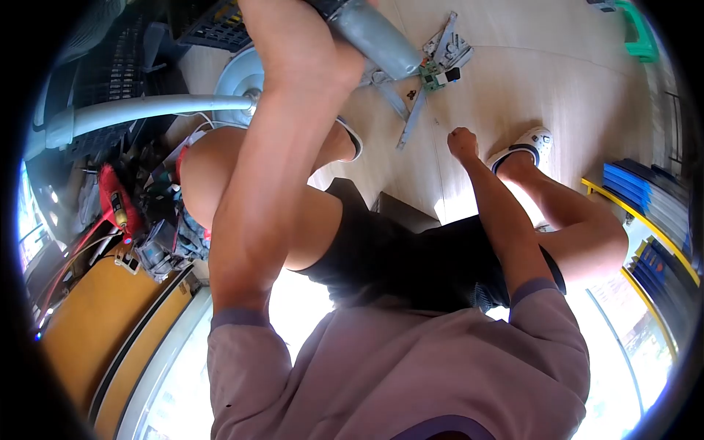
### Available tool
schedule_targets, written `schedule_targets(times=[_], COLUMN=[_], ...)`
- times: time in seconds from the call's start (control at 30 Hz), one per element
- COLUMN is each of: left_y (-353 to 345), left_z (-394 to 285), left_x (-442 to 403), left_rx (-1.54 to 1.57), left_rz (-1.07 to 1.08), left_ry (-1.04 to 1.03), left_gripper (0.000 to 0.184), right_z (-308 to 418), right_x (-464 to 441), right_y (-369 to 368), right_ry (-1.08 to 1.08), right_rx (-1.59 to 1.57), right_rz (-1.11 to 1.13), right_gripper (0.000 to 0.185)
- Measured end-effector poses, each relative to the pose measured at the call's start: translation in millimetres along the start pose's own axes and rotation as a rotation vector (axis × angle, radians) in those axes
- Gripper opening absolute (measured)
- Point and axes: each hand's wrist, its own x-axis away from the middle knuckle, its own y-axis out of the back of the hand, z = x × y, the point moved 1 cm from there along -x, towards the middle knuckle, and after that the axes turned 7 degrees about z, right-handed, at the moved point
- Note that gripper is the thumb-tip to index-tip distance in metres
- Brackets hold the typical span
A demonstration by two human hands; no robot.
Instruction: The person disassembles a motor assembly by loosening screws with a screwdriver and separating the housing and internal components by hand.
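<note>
My left hand [308, 37] is raised close to the camera at the top edge, and most of its fingers are cut off by the frame. It grips a blue-grey cylinder with a dark upper part [378, 42], which slants down to the right above the floor. Lower on the right, my right hand [463, 143] is closed in a loose fist above the floor near my shoe. Whatever the fist holds, if anything, is hidden. Grey strip-like parts [412, 117] and a small green circuit board [437, 78] lie on the floor just beyond the cylinder.
A light-blue lamp-like arm [154, 108] runs in from the left to a round base [231, 73]. Black crates [216, 29], a red tool-like object [114, 198] and mixed clutter crowd the left. A yellow-edged rack [645, 220] stands right; a green plastic piece [642, 37] is at the upper right.
</note>
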Motion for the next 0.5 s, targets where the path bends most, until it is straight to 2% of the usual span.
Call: schedule_targets(times=[0.07, 0.17, 0.27, 0.4, 0.47, 0.5], left_y=[3.4, -0.9, -7.7, -24.6, -27.0, -26.2], left_z=[1.1, 8.1, 14.8, 20.6, 20.8, 19.2], left_x=[-3.6, -8.0, -9.4, -6.5, -10.6, -13.2], left_rx=[0.054, 0.04, -0.187, -0.112, -0.047, -0.012], left_rz=[0.021, -0.082, -0.027, -0.129, -0.083, -0.042], left_ry=[0.078, 0.01, -0.128, -0.086, -0.029, 0.029], left_gripper=[0.027, 0.027, 0.025, 0.023, 0.023, 0.023], right_z=[5.8, 10.9, 8.4, -14.9, -40.8, -54.6], right_x=[3.6, -2.2, -12.4, -32.4, -56.0, -67.4], right_y=[-0.5, 0.4, -1.9, -3.5, 10.9, 24.9], right_ry=[-0.025, -0.086, -0.102, 0.061, 0.137, 0.335], right_rx=[0.041, 0.019, 0.02, 0.112, 0.129, 0.24], right_rz=[0.028, 0.047, 0.062, 0.1, 0.163, 0.222], right_gripper=[0.033, 0.034, 0.034, 0.032, 0.032, 0.029])
